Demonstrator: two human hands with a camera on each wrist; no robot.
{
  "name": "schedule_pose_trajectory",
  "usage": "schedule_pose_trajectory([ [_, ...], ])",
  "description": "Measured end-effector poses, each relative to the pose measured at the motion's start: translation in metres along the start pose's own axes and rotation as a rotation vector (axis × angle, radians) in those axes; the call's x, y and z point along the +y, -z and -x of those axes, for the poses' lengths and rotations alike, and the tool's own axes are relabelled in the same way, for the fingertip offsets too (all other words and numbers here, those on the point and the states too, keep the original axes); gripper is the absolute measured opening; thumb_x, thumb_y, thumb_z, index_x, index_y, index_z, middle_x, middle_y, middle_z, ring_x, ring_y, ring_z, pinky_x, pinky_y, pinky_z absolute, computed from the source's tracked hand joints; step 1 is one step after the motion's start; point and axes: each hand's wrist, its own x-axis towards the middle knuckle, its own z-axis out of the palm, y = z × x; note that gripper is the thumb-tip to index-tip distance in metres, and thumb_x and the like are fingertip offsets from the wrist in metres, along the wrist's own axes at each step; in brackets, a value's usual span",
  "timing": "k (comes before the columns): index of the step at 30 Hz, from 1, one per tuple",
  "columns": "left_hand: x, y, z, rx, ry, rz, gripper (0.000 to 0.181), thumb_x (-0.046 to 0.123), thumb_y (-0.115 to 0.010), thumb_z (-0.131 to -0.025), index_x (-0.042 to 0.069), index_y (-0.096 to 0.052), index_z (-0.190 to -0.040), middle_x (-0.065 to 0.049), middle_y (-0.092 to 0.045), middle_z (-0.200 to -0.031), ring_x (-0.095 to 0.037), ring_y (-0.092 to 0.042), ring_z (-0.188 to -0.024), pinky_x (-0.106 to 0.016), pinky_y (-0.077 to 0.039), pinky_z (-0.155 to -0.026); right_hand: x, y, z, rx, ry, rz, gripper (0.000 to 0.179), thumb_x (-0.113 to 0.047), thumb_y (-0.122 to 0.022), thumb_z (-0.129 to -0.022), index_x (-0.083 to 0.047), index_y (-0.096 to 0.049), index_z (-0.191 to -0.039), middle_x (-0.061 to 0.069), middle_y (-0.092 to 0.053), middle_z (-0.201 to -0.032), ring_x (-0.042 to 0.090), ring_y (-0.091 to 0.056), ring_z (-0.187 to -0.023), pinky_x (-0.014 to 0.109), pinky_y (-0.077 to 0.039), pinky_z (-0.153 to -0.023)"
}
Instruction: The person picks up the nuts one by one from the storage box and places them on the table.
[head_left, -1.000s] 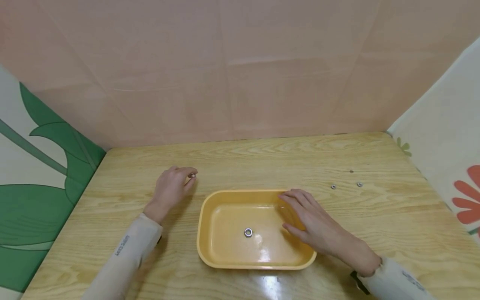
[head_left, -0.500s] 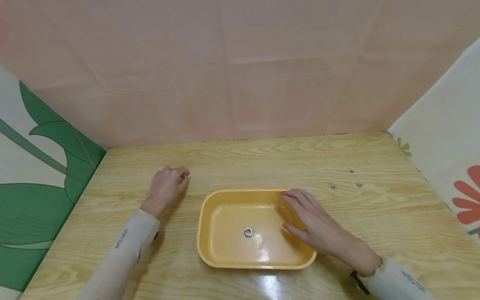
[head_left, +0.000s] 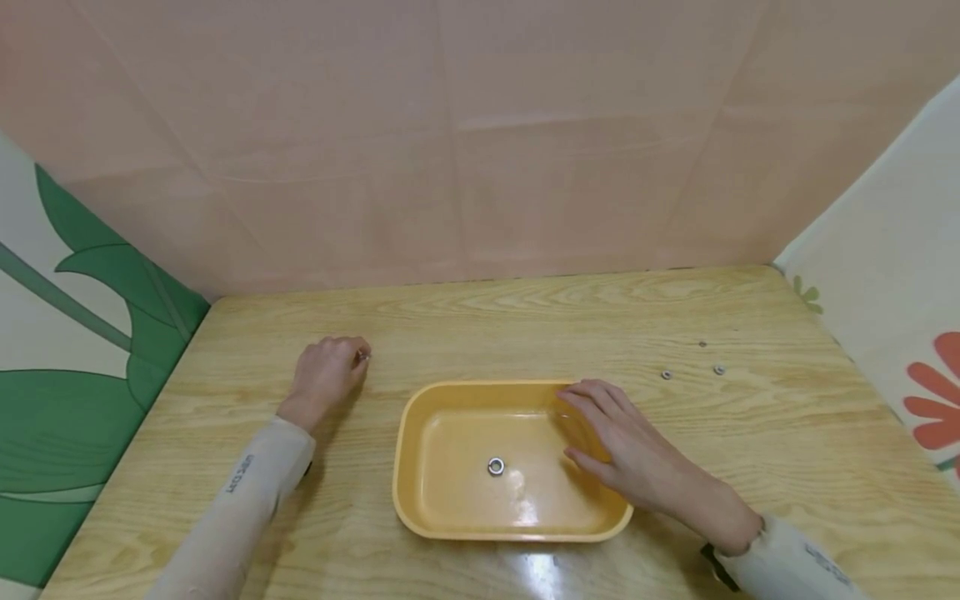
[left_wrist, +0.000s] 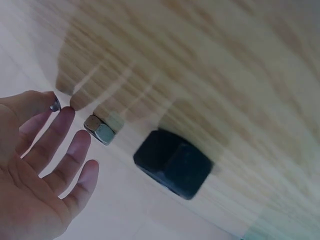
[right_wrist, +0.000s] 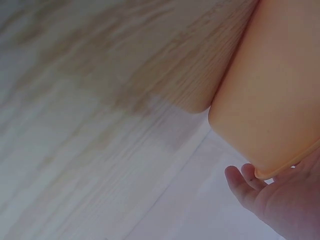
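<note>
My left hand [head_left: 324, 373] is low over the table at left, pinching a small metal nut [left_wrist: 55, 104] between thumb and fingertip; the fingers mostly cover it. Below its other fingers in the left wrist view, a silver nut [left_wrist: 100, 130] and a larger black nut [left_wrist: 172, 164] sit on the wood. Both are hidden from the head view. My right hand [head_left: 633, 450] rests loosely across the right end of a yellow tray [head_left: 401, 467], fingers over the back rim and thumb spread inside. One steel nut [head_left: 496, 467] lies on the tray's floor.
At the right of the wooden table [head_left: 487, 329] lie two small nuts, a nearer nut [head_left: 666, 375] and a nut beside it [head_left: 719, 370], with a tiny dark piece [head_left: 702, 343] behind. A pinkish wall covering [head_left: 465, 167] closes off the back.
My left hand has drawn leftward and slightly down with the small nut in its fingers. The right hand and the tray have stayed put.
</note>
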Motion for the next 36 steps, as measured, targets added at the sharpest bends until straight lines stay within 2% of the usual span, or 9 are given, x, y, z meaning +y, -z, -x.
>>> schedule_pose_trajectory([
  [7,-0.0024,0.0008,0.0024,-0.024,0.055,-0.038,0.017,0.009,-0.069,-0.093,0.005,-0.074,-0.108,-0.014,-0.074,-0.102,-0.034,-0.066,-0.091,-0.054,-0.053,-0.080,0.0012,0.0003,0.0006,-0.015,-0.018,-0.003,0.069,-0.023,-0.079,-0.084,0.000,-0.048,-0.142,0.017,-0.050,-0.140,0.035,-0.043,-0.133,0.056,-0.039,-0.110],
  [25,-0.0009,0.0045,0.0027,-0.087,0.072,-0.058,0.021,0.011,-0.064,-0.095,0.005,-0.072,-0.113,-0.017,-0.069,-0.099,-0.036,-0.065,-0.087,-0.052,-0.053,-0.072,-0.0009,0.0015,0.0003,-0.032,-0.032,-0.005,0.069,-0.022,-0.078,-0.085,0.000,-0.047,-0.142,0.018,-0.049,-0.141,0.036,-0.042,-0.134,0.057,-0.038,-0.110],
  [31,-0.0012,0.0035,0.0041,-0.072,0.060,-0.065,0.020,0.012,-0.065,-0.095,0.004,-0.071,-0.112,-0.016,-0.069,-0.097,-0.034,-0.065,-0.082,-0.049,-0.054,-0.067,-0.0005,0.0016,-0.0006,-0.026,-0.022,-0.005,0.069,-0.022,-0.078,-0.085,0.000,-0.047,-0.142,0.017,-0.050,-0.141,0.035,-0.042,-0.134,0.056,-0.038,-0.110],
  [36,0.0026,0.0038,0.0073,-0.042,0.065,-0.045,0.022,0.013,-0.064,-0.095,0.003,-0.070,-0.114,-0.018,-0.069,-0.102,-0.037,-0.064,-0.088,-0.052,-0.054,-0.072,-0.0005,0.0013,-0.0007,-0.026,-0.017,-0.004,0.068,-0.022,-0.079,-0.085,0.000,-0.047,-0.142,0.017,-0.050,-0.141,0.035,-0.042,-0.134,0.056,-0.038,-0.110],
])
